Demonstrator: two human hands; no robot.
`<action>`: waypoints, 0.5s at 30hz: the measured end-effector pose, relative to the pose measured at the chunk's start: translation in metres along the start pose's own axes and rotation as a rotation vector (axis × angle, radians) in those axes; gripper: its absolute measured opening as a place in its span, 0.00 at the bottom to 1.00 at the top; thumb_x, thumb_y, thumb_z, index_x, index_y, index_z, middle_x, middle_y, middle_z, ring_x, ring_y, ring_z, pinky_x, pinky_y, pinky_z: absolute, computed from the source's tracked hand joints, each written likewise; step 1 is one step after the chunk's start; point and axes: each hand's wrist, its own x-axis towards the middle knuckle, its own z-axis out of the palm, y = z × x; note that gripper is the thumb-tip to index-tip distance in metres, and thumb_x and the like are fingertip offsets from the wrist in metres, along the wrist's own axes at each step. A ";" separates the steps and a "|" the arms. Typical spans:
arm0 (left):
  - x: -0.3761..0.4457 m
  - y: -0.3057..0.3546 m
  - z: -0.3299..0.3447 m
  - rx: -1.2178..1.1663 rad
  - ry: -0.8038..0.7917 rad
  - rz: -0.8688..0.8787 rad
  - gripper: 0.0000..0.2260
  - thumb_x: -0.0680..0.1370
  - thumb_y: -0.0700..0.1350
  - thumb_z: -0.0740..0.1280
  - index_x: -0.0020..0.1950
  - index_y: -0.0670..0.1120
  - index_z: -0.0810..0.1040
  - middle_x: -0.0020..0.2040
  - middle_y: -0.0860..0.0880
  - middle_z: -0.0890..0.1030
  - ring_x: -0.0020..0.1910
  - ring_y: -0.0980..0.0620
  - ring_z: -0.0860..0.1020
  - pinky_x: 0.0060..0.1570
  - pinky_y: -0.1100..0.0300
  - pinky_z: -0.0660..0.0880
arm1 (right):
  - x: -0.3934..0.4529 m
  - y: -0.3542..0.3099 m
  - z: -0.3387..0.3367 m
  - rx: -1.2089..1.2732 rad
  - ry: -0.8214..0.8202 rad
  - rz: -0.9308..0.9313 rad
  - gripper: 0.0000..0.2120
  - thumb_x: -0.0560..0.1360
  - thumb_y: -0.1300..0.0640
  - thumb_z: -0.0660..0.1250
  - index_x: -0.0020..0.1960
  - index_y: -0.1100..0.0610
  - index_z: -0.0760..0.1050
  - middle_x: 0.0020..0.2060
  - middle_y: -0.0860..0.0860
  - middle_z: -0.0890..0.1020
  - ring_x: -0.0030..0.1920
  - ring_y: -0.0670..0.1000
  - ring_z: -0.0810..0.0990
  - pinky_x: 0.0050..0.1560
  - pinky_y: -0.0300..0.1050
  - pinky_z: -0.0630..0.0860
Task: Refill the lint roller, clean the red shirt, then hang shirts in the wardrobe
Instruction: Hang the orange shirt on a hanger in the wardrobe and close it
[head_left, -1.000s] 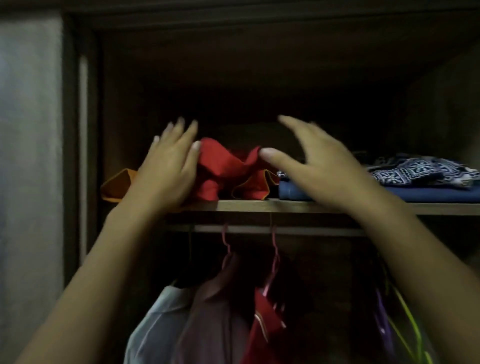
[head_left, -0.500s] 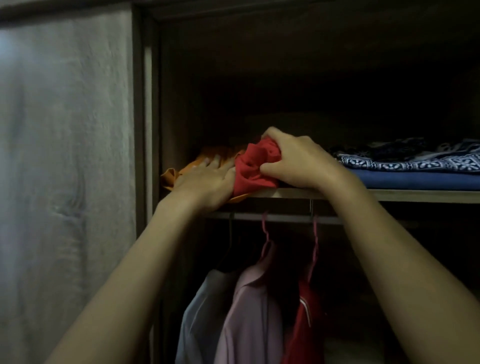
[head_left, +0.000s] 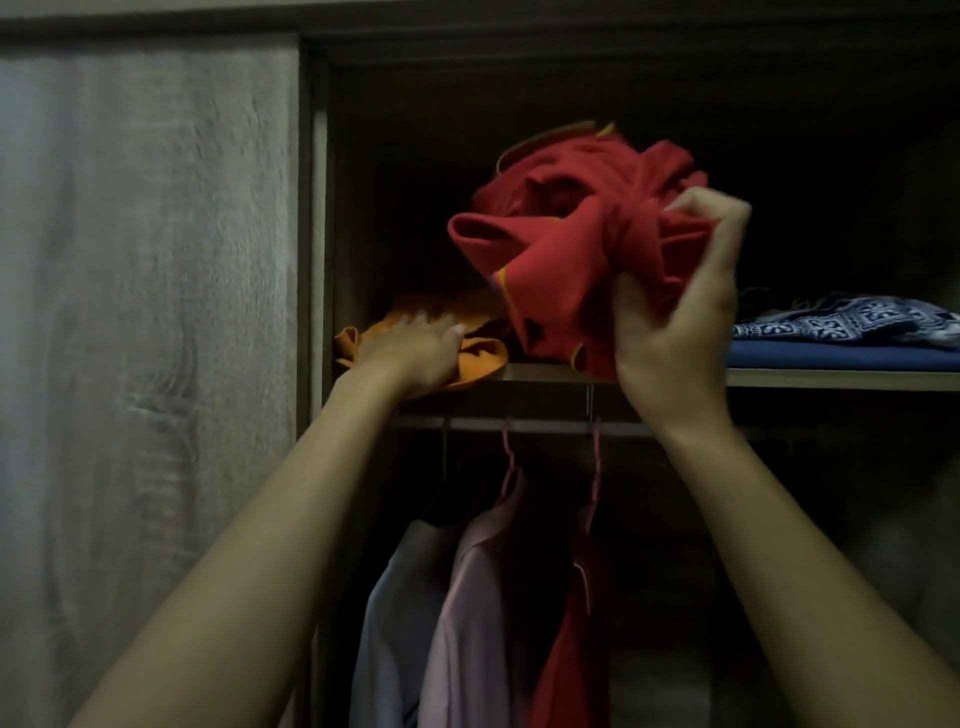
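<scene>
A crumpled red shirt (head_left: 566, 244) with a yellow-trimmed edge is bunched in my right hand (head_left: 675, 322), lifted above the wardrobe's upper shelf (head_left: 831, 378). My left hand (head_left: 410, 353) lies flat, fingers spread, on an orange garment (head_left: 478, 358) at the shelf's left end. Below the shelf runs a hanging rail (head_left: 545, 426) with pink hangers carrying a pale blue shirt (head_left: 384, 623), a pink shirt (head_left: 467, 613) and a red shirt (head_left: 571, 649). No lint roller is in view.
Folded clothes sit on the shelf's right side: a blue-and-white patterned piece (head_left: 852, 319) on top of a plain blue one (head_left: 831, 356). A pale grey wardrobe door (head_left: 145, 312) fills the left. The wardrobe's interior is dark.
My right hand has closed on the red shirt and raised it off the shelf, up and to the right. My left hand has settled flat on the orange garment.
</scene>
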 end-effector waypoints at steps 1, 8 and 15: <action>-0.007 0.000 0.000 -0.101 0.114 0.046 0.22 0.83 0.55 0.46 0.78 0.54 0.56 0.79 0.46 0.53 0.78 0.48 0.51 0.76 0.47 0.48 | 0.001 -0.013 -0.011 -0.015 0.003 -0.026 0.17 0.74 0.62 0.67 0.57 0.56 0.62 0.53 0.57 0.71 0.53 0.52 0.74 0.55 0.40 0.71; -0.152 0.051 0.019 -0.880 0.400 0.587 0.18 0.76 0.56 0.63 0.64 0.54 0.72 0.61 0.57 0.78 0.62 0.66 0.74 0.61 0.69 0.68 | -0.029 -0.061 -0.064 -0.120 -0.215 0.152 0.19 0.69 0.54 0.67 0.57 0.48 0.65 0.53 0.55 0.76 0.53 0.54 0.77 0.56 0.54 0.75; -0.170 0.086 0.064 -1.199 0.174 0.393 0.22 0.74 0.50 0.71 0.66 0.49 0.73 0.64 0.55 0.78 0.64 0.59 0.75 0.67 0.57 0.70 | -0.053 -0.040 -0.083 0.009 -0.540 0.669 0.16 0.70 0.41 0.67 0.56 0.44 0.75 0.50 0.42 0.84 0.52 0.41 0.82 0.61 0.51 0.76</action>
